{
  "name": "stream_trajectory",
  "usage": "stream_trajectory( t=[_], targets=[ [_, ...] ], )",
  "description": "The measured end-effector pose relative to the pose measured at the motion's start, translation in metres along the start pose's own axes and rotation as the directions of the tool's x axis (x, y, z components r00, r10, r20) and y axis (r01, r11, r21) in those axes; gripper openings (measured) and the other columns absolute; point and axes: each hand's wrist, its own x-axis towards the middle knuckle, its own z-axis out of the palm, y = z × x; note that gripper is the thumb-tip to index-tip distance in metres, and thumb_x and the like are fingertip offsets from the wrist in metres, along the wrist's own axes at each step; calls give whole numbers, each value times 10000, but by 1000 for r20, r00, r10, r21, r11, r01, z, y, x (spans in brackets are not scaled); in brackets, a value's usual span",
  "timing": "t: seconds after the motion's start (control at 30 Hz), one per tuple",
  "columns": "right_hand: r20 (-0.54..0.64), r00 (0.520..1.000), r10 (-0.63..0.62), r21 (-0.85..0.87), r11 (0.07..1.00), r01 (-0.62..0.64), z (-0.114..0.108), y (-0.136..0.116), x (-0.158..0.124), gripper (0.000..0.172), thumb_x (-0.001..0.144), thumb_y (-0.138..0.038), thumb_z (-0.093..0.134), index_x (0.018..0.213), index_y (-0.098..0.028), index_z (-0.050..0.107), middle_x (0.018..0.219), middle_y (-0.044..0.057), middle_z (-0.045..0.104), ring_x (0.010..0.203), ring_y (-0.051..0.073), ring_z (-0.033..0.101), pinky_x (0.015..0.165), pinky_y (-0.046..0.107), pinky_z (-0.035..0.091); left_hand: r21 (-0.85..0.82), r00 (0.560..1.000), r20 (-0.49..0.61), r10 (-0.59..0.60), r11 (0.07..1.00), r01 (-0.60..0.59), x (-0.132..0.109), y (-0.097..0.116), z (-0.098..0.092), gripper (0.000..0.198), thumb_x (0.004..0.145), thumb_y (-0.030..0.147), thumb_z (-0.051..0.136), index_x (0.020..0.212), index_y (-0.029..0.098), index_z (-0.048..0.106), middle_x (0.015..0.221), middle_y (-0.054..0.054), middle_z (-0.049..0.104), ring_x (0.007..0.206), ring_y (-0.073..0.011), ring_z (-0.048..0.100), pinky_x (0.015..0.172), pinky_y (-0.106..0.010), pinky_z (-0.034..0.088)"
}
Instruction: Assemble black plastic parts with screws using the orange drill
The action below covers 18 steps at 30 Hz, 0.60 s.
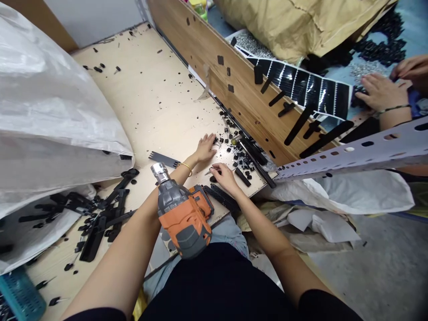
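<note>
Matt wooden bench [150, 98]; small parts [242, 158] probably plastic

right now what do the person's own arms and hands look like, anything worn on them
Both forearms are bare. The left hand has a thin gold bangle around its wrist. The right hand shows no ring or band that I can make out. Dark sleeve edges show near the upper arms at the bottom of the view. No gloves.
</note>
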Motion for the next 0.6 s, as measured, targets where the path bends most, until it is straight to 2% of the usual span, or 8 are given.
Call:
stream_trajectory(
  t=[0.1, 0.17, 0.27, 0.33, 0.4, 0.47, 0.53, 0.6],
  targets=[
    [-93, 994, -54, 23, 998, 56, 1, 6, 2, 535, 905, -360, 459, 1395, -151, 514, 1478, 76, 330, 1401, 69, 361, 1284, 218, 273, -11, 987, 74, 143, 990, -143, 3, 8, 19, 769, 904, 217, 421, 1590, 40, 121, 1623, -120, 62, 1515, -296, -11, 1230, -494, 8],
    [-146, 988, -44, -16, 999, 42, -4, 11, 0, 556, 902, -358, 453, 1400, -117, 518, 1547, 89, 184, 1498, 122, 229, 1346, 277, 184, -26, 968, 127, 218, 976, -217, 3, 15, 28, 742, 887, 179, 387, 1574, 8, 168, 1618, -129, 110, 1517, -280, 31, 1242, -450, 47],
    [-190, 982, 10, -80, 996, -26, -12, 17, -5, 618, 917, -373, 405, 1465, -92, 450, 1573, 92, 63, 1534, 156, 150, 1364, 309, 159, -154, 926, 175, 335, 938, -310, 1, 23, 34, 723, 883, 181, 371, 1551, -36, 198, 1613, -143, 133, 1517, -220, 108, 1251, -353, 92],
    [-218, 976, -5, -93, 996, -16, -15, 21, -9, 645, 922, -380, 381, 1492, -81, 412, 1568, 98, 93, 1520, 160, 187, 1356, 321, 192, -297, 898, 165, 408, 889, -350, -2, 26, 33, 729, 890, 224, 387, 1551, -18, 198, 1615, -137, 134, 1510, -182, 156, 1247, -322, 129],
    [-253, 963, -93, -128, 990, 62, -17, 26, -16, 618, 924, -397, 358, 1450, -90, 468, 1537, 90, 213, 1470, 152, 273, 1337, 336, 242, -430, 880, 129, 456, 826, -365, -9, 25, 29, 730, 905, 294, 404, 1551, 17, 207, 1608, -137, 178, 1489, -177, 233, 1231, -326, 213],
    [-274, 938, -211, -214, 965, 155, -20, 32, -22, 584, 928, -421, 331, 1382, -116, 538, 1485, 61, 323, 1414, 133, 328, 1314, 336, 283, -510, 889, 46, 455, 776, -371, -19, 17, 24, 722, 919, 375, 419, 1532, 36, 250, 1586, -152, 248, 1451, -188, 323, 1198, -330, 296],
    [-261, 919, -294, -317, 926, 206, -25, 35, -23, 575, 929, -428, 317, 1352, -127, 565, 1468, 34, 353, 1399, 130, 326, 1308, 343, 287, -473, 925, -62, 376, 805, -359, -34, 2, 17, 708, 921, 441, 440, 1498, 46, 329, 1554, -159, 321, 1417, -202, 381, 1185, -333, 319],
    [-221, 918, -328, -409, 886, 218, -30, 30, -15, 576, 929, -419, 318, 1364, -129, 559, 1496, 11, 316, 1428, 141, 283, 1328, 358, 241, -318, 952, -177, 249, 901, -295, -55, -19, 13, 675, 936, 457, 430, 1470, 46, 390, 1525, -157, 372, 1411, -213, 383, 1198, -349, 293]
  ],
)
